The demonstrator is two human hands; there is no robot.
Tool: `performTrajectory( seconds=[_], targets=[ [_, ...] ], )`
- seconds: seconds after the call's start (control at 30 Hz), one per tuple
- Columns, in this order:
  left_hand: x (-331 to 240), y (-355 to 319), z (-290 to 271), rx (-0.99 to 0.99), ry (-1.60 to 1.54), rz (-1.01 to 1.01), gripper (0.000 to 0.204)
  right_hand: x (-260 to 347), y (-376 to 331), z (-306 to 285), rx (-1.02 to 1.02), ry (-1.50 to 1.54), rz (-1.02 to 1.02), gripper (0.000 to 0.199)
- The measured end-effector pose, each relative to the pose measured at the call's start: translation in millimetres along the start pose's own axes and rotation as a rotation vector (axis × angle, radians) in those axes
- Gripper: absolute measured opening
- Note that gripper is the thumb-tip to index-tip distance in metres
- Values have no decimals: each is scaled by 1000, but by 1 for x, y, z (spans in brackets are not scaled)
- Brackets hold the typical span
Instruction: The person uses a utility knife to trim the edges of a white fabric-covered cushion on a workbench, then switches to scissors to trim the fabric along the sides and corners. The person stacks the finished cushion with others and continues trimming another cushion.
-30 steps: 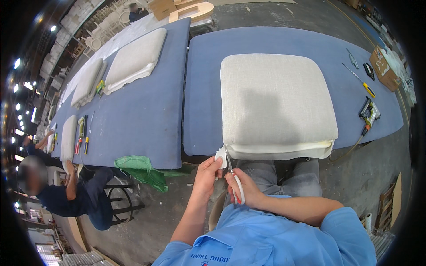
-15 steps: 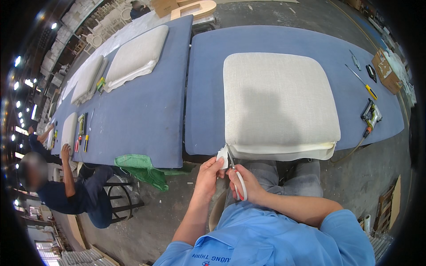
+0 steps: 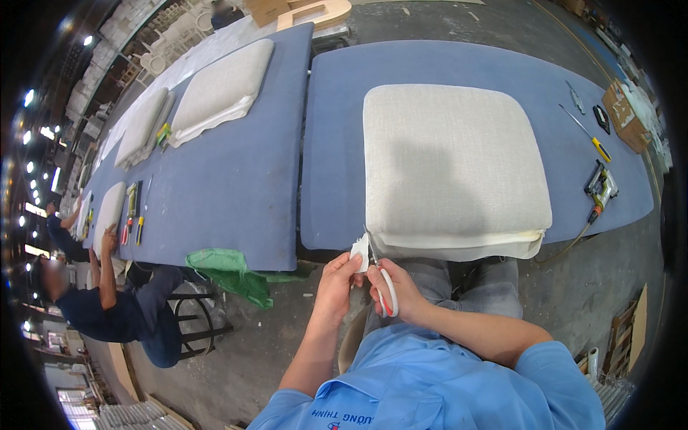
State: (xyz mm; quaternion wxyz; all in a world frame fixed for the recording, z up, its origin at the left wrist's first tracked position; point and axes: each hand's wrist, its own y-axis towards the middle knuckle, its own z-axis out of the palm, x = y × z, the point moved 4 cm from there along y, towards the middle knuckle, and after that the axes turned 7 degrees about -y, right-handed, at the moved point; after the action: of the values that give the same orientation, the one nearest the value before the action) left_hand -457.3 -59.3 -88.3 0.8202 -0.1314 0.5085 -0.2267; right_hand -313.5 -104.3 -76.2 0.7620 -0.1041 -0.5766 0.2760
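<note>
An off-white fabric seat cushion [image 3: 455,154] lies on the blue-covered table with its loose cloth edge [image 3: 459,247] toward me. At its near left corner my left hand [image 3: 337,283] pinches a small white scrap of cloth [image 3: 360,251]. Scissors [image 3: 388,290] with white and red handles are gripped in my right hand [image 3: 407,295]. Their blades point away from me, beside the scrap and close to the cushion's corner. Whether the blades touch the cloth I cannot tell.
A staple gun [image 3: 600,188] with a hose, a yellow-handled screwdriver [image 3: 600,149] and a cardboard box [image 3: 627,118] are at the table's right. Another cushion [image 3: 226,89] lies on the left table [image 3: 222,193]. A co-worker [image 3: 118,315] sits there, near a green cloth [image 3: 233,276].
The scissor handles have shifted slightly upward in my right hand. My left hand stays on the scrap. At the left, the co-worker's head and hands have moved a little.
</note>
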Motion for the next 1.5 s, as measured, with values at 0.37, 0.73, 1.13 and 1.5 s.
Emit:
performTrajectory(
  seconds=[0.37,0.73,1.13,1.5],
  targets=[
    [-3,-95,-86,-363,234,42,23,34,-50,-21,247,-537,23,35],
    [-116,-64,-276,-856,368,228,22,62,-71,-49,88,-543,-51,27],
    [-73,-59,-272,-889,485,239,52,43,-166,-117,-497,-601,-306,51],
    [-29,-74,-38,-577,881,411,39,33,-175,-288,-1366,-395,-279,71]
  ],
)
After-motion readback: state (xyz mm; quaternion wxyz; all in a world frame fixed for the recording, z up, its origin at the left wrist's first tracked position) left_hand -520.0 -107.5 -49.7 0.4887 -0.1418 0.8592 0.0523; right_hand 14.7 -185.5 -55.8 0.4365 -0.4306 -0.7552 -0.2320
